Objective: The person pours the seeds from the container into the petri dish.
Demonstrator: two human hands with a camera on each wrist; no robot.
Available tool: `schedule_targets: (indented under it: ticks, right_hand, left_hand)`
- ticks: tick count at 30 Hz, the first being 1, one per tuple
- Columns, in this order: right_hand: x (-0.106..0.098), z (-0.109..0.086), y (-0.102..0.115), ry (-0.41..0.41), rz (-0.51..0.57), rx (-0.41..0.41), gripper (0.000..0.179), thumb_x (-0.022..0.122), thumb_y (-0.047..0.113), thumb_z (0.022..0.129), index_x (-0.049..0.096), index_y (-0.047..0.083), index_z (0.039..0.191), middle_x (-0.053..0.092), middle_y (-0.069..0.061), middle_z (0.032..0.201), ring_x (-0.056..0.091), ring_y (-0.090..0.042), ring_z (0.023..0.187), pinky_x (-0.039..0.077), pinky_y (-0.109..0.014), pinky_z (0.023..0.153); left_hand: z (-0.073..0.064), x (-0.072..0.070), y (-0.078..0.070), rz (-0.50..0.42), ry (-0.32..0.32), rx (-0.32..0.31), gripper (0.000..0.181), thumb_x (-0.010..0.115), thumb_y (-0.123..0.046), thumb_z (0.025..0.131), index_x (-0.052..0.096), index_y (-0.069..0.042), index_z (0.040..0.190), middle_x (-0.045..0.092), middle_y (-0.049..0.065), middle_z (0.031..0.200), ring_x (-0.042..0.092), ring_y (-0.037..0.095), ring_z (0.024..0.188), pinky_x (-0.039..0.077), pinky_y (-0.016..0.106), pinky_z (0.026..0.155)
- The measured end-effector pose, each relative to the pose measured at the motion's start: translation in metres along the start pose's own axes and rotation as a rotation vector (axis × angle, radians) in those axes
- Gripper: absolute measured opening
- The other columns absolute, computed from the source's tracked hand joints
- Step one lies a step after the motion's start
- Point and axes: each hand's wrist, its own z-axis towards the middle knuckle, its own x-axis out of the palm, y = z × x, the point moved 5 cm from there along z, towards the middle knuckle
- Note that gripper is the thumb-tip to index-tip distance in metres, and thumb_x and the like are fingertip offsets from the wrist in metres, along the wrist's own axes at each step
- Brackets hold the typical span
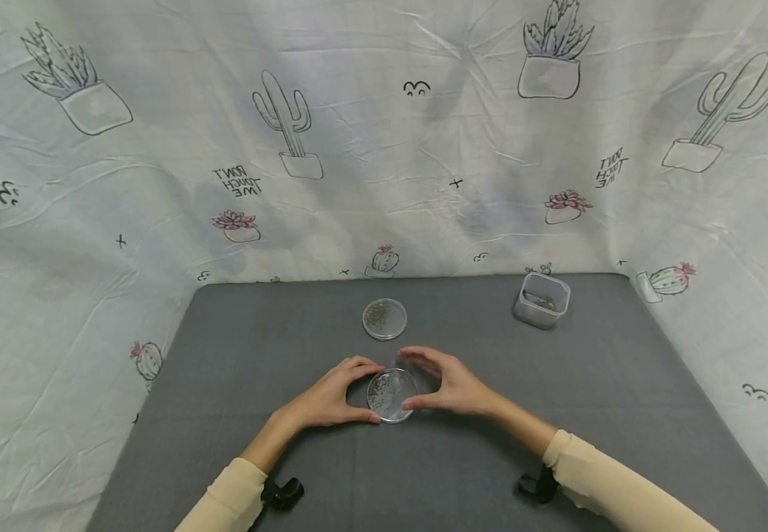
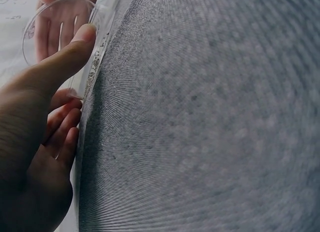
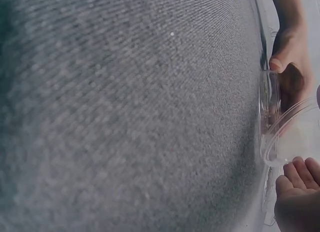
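Observation:
A clear round petri dish with small brownish bits scattered in it sits on the grey table in front of me. My left hand holds its left side, thumb at the near edge and fingers at the far edge. On the other side, my right hand grips a transparent round lid by its rim. The lid stands tilted up beside the dish, as both wrist views show. Past the hands lies another petri dish, with brownish bits mostly toward its left.
A small clear plastic tub holding brown matter stands at the table's back right. Behind the grey table hangs a white cloth printed with cacti. Black straps show at both wrists.

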Motion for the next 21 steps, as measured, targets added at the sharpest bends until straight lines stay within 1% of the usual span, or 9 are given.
schedule_targets:
  ticks: [3,5,9,12,14,19,21]
  right_hand:
    - [0.003,0.001,0.000,0.004,-0.006,-0.009,0.086,0.097,0.021,0.084,0.054,0.002,0.156,0.058,-0.019,0.160,0.053,-0.037,0.153,0.041,-0.047,0.128]
    - [0.004,0.002,0.001,0.007,-0.018,-0.011,0.086,0.097,0.022,0.084,0.054,0.002,0.156,0.059,-0.018,0.159,0.053,-0.036,0.153,0.041,-0.046,0.129]
    - [0.007,0.003,0.001,0.008,-0.053,-0.013,0.086,0.098,0.024,0.083,0.056,0.002,0.155,0.061,-0.016,0.158,0.055,-0.033,0.152,0.042,-0.037,0.129]
    - [0.010,0.004,0.001,0.009,-0.076,-0.028,0.087,0.099,0.025,0.082,0.056,0.002,0.154,0.061,-0.017,0.156,0.057,-0.033,0.150,0.043,-0.032,0.128]
    - [0.011,0.005,0.001,0.008,-0.127,-0.038,0.088,0.099,0.029,0.082,0.056,0.002,0.154,0.062,-0.015,0.155,0.059,-0.031,0.148,0.046,-0.034,0.126]
    - [0.015,0.006,0.003,0.010,-0.312,-0.075,0.092,0.097,0.041,0.081,0.055,0.003,0.154,0.064,-0.010,0.153,0.062,-0.026,0.142,0.053,-0.047,0.118]
    - [0.017,0.007,0.004,0.016,-0.358,-0.100,0.093,0.097,0.044,0.082,0.055,0.003,0.154,0.064,-0.011,0.152,0.063,-0.026,0.141,0.054,-0.049,0.117]
  left_hand:
    - [0.000,0.000,0.000,0.000,-0.004,0.004,0.081,0.093,-0.045,0.086,0.061,-0.019,0.155,0.060,0.001,0.151,0.057,0.023,0.142,0.050,0.053,0.119]
    - [0.000,0.000,-0.001,-0.002,-0.007,0.009,0.080,0.093,-0.045,0.086,0.061,-0.019,0.154,0.060,0.001,0.151,0.057,0.022,0.141,0.050,0.053,0.118]
    - [0.000,0.000,-0.001,-0.008,-0.015,0.023,0.079,0.093,-0.045,0.086,0.062,-0.018,0.153,0.061,0.000,0.149,0.059,0.021,0.140,0.051,0.052,0.118]
    - [0.000,0.000,-0.001,-0.014,-0.022,0.031,0.079,0.094,-0.045,0.085,0.062,-0.016,0.152,0.062,0.000,0.148,0.060,0.021,0.138,0.052,0.051,0.117]
    - [0.001,0.000,0.000,-0.015,-0.026,0.035,0.080,0.094,-0.045,0.085,0.063,-0.015,0.152,0.062,0.000,0.147,0.061,0.021,0.137,0.052,0.051,0.117]
    - [0.000,0.001,0.000,-0.006,-0.029,0.038,0.081,0.095,-0.044,0.084,0.062,-0.015,0.152,0.062,0.001,0.147,0.061,0.021,0.138,0.052,0.051,0.117]
    - [-0.001,0.001,0.001,-0.003,-0.029,0.039,0.082,0.095,-0.044,0.083,0.062,-0.015,0.152,0.061,0.001,0.148,0.060,0.022,0.139,0.052,0.051,0.117]
